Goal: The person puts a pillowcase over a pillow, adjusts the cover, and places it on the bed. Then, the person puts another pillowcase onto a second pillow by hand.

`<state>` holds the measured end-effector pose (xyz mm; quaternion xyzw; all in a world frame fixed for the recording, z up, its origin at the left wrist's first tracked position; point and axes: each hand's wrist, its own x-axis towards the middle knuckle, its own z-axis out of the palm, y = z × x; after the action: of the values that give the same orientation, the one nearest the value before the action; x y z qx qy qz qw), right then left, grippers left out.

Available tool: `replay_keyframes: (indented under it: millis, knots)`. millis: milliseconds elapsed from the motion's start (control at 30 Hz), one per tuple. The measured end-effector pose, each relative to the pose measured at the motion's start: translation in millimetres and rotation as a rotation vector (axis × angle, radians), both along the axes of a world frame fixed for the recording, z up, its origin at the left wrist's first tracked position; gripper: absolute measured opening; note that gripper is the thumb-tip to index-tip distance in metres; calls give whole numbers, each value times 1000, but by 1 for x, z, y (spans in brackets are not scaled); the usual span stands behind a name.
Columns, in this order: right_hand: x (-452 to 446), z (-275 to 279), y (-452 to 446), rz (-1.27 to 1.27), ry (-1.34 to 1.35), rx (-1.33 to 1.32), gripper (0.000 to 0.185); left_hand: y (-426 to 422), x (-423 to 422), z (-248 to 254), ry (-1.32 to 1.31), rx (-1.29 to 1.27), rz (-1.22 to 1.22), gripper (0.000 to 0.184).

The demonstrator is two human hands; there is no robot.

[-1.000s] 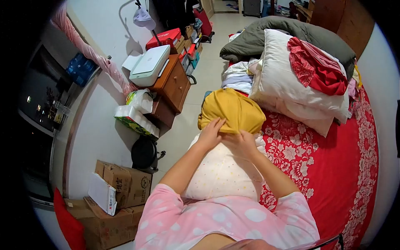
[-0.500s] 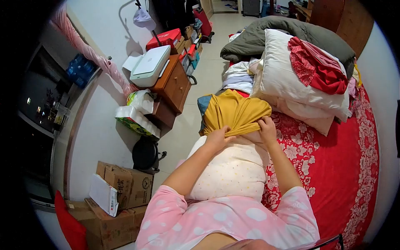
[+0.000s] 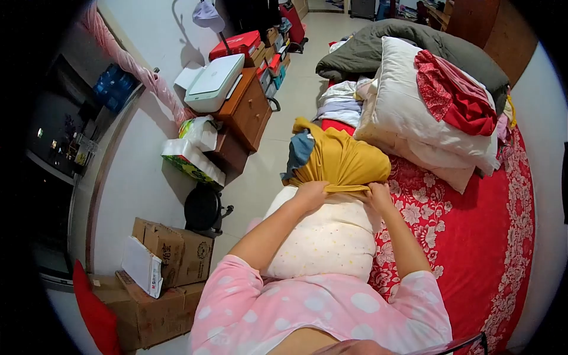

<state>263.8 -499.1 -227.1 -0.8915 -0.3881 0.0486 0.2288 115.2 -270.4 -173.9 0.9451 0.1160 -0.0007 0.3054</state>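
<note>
A white pillow (image 3: 319, 245) with small coloured dots lies in front of my body, its far end inside a mustard-yellow pillowcase (image 3: 340, 157). A blue-grey part (image 3: 300, 149) of the case shows at its left side. My left hand (image 3: 312, 195) is closed on the left of the case's near edge, knuckles up. On the right of the same edge, my right hand (image 3: 377, 194) pinches the fabric. Between the two hands the edge is stretched nearly straight across the pillow. The pillow's covered end is hidden.
On the bed, a red floral sheet (image 3: 461, 236) spreads to the right, under stacked white pillows (image 3: 396, 89) and a grey-green quilt (image 3: 355, 50). To the left are a printer (image 3: 216, 83) on a wooden cabinet (image 3: 245, 115), a black stool (image 3: 203, 208) and cardboard boxes (image 3: 186, 257).
Both hands have drawn the case's edge tauter and straighter across the pillow. The yellow fabric has puffed up and shifted, with more of the blue-grey part showing at the left.
</note>
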Motion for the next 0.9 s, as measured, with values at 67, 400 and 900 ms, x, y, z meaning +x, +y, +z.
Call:
replay_keyframes:
  millis: [67,400,900]
  knots:
    - [-4,-13,4,-13,-18,-46,21,-1,-5,10,14,-14,-7,30]
    - [-14,2,-12,-3,162,222,19,31,-6,-10,-141,197,42,22]
    - [-31,-89,-72,-394,1543,659,82,60,-57,10,273,-100,106,86]
